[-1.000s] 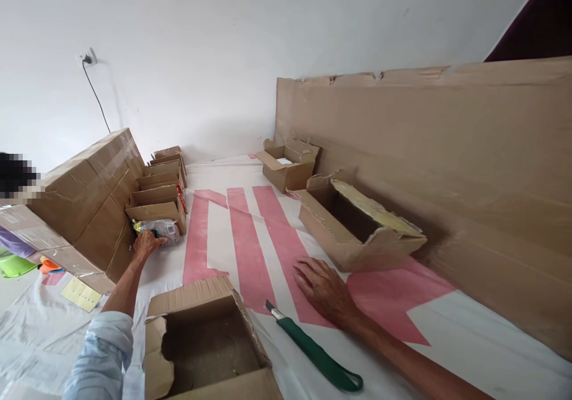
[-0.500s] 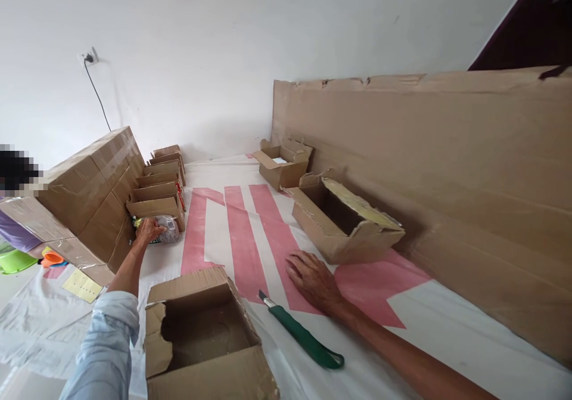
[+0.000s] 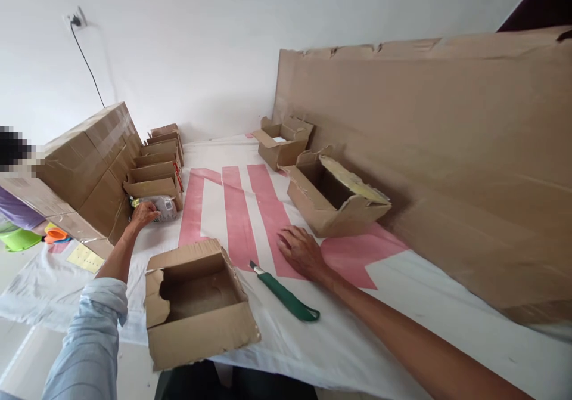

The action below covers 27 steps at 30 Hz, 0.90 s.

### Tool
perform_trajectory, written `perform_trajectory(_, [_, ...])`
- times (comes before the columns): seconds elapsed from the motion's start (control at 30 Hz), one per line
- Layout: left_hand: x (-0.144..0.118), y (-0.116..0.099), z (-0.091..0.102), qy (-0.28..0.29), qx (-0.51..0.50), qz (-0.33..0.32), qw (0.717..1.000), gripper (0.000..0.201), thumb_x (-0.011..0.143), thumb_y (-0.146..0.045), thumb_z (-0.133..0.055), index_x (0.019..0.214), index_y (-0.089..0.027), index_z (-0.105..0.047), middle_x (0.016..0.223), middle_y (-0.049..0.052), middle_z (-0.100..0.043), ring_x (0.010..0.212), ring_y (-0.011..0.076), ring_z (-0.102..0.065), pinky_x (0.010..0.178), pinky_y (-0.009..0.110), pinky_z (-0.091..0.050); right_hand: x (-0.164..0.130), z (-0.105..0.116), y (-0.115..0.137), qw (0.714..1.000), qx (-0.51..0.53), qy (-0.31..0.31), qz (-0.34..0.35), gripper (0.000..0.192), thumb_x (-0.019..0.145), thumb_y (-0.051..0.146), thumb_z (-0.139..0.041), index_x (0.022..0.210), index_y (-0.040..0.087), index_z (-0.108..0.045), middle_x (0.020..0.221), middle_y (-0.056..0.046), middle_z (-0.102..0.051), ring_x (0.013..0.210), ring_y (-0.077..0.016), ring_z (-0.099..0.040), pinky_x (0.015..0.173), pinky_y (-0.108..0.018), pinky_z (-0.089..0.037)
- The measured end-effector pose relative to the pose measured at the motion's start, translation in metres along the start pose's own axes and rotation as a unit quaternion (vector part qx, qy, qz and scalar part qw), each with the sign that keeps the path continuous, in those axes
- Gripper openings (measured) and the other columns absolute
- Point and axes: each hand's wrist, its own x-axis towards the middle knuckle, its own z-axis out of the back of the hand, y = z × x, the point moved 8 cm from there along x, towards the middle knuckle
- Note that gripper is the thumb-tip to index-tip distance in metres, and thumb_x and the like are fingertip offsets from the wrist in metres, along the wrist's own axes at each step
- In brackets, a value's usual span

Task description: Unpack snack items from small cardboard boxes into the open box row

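My left hand [image 3: 145, 214] reaches to the left side of the table, fingers curled onto a clear plastic bag [image 3: 166, 207] with printing on it. What is inside the bag is hard to make out. The bag lies against the nearest of a row of open cardboard boxes [image 3: 154, 186]. My right hand [image 3: 302, 251] rests palm down on the white and pink sheet, fingers spread, holding nothing. A green utility knife [image 3: 286, 295] lies left of that forearm, blade pointing away. Close to me stands an open cardboard box [image 3: 205, 331] with a torn flap; its visible floor is bare.
Two open boxes, a larger one [image 3: 308, 200] and a smaller one [image 3: 279, 152], stand by a tall cardboard panel [image 3: 424, 149] on the right. Stacked sealed cartons [image 3: 84, 167] form a wall at left. Beyond them sits another person in a purple sleeve [image 3: 18, 212], near a green basin [image 3: 20, 240].
The view has tilted down, bringing the table's front edge and dark-clothed legs into sight. My left hand stays on the bag, and my right hand stays flat on the sheet.
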Motion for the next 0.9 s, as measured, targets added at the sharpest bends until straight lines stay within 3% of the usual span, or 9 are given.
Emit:
perform_trajectory(0.23, [-0.043,-0.019,0.009,-0.037,-0.033,-0.007,0.999,0.024,0.071,-0.039,-0.081,0.069,-0.019,-0.068,0.063,0.001,-0.065,0.068,0.0192,-0.060,0.064,0.029,-0.043,-0.005,-0.003,-0.004,1.000,0.009,0.012,-0.013,0.030,0.100,0.025,-0.052,0.113,0.018,-0.079,0.123,-0.018,-0.075,0.111,-0.0330,-0.062,0.096,-0.044,-0.048])
perform_trajectory(0.37, [-0.107,-0.041,0.017,-0.030,-0.074,-0.035,0.996,0.032,0.081,-0.050,-0.078,0.085,-0.018,-0.075,0.085,0.005,-0.077,0.082,0.0216,-0.071,0.073,0.030,-0.053,-0.007,-0.001,-0.005,1.000,0.014,0.016,-0.021,0.030,0.099,0.026,-0.053,0.113,0.019,-0.079,0.122,-0.017,-0.075,0.110,-0.0339,-0.061,0.096,-0.046,-0.048])
perform_trajectory(0.43, [-0.151,-0.062,0.024,-0.027,-0.101,-0.091,0.990,0.036,0.086,-0.053,-0.078,0.097,-0.019,-0.079,0.105,0.010,-0.080,0.100,0.0261,-0.075,0.084,0.035,-0.059,-0.008,-0.001,-0.006,0.999,0.017,0.018,-0.024,0.030,0.099,0.026,-0.053,0.112,0.019,-0.079,0.122,-0.017,-0.075,0.111,-0.0343,-0.061,0.097,-0.047,-0.048])
perform_trajectory(0.57, [-0.242,-0.105,0.020,0.032,-0.086,-0.185,0.978,0.040,0.093,-0.056,-0.080,0.121,-0.028,-0.081,0.152,0.014,-0.066,0.136,0.0348,-0.066,0.112,0.053,-0.055,-0.010,-0.001,-0.007,0.999,0.026,0.024,-0.026,0.029,0.100,0.028,-0.051,0.109,0.019,-0.077,0.123,-0.019,-0.075,0.111,-0.0342,-0.061,0.101,-0.047,-0.048])
perform_trajectory(0.67, [-0.288,-0.117,0.004,0.069,-0.025,-0.198,0.978,0.052,0.088,-0.063,-0.083,0.128,-0.029,-0.080,0.166,0.016,-0.054,0.153,0.0438,-0.050,0.121,0.067,-0.046,-0.010,0.001,-0.007,0.998,0.040,0.026,-0.037,0.026,0.099,0.029,-0.052,0.106,0.020,-0.076,0.122,-0.018,-0.075,0.110,-0.0346,-0.061,0.102,-0.049,-0.048])
perform_trajectory(0.77, [-0.309,-0.111,-0.010,0.076,0.045,-0.193,0.977,0.059,0.084,-0.067,-0.085,0.127,-0.027,-0.080,0.171,0.018,-0.047,0.161,0.0502,-0.035,0.122,0.077,-0.040,-0.011,0.005,-0.004,0.997,0.059,0.030,-0.049,0.023,0.097,0.029,-0.054,0.104,0.022,-0.075,0.119,-0.017,-0.074,0.112,-0.0348,-0.060,0.104,-0.051,-0.048])
perform_trajectory(0.9, [-0.319,-0.101,-0.016,0.065,0.081,-0.199,0.974,0.059,0.084,-0.062,-0.087,0.128,-0.024,-0.079,0.175,0.019,-0.040,0.163,0.0524,-0.029,0.122,0.076,-0.041,-0.008,0.012,-0.002,0.993,0.090,0.041,-0.070,0.023,0.096,0.030,-0.051,0.100,0.023,-0.073,0.119,-0.019,-0.073,0.114,-0.0361,-0.060,0.108,-0.055,-0.047])
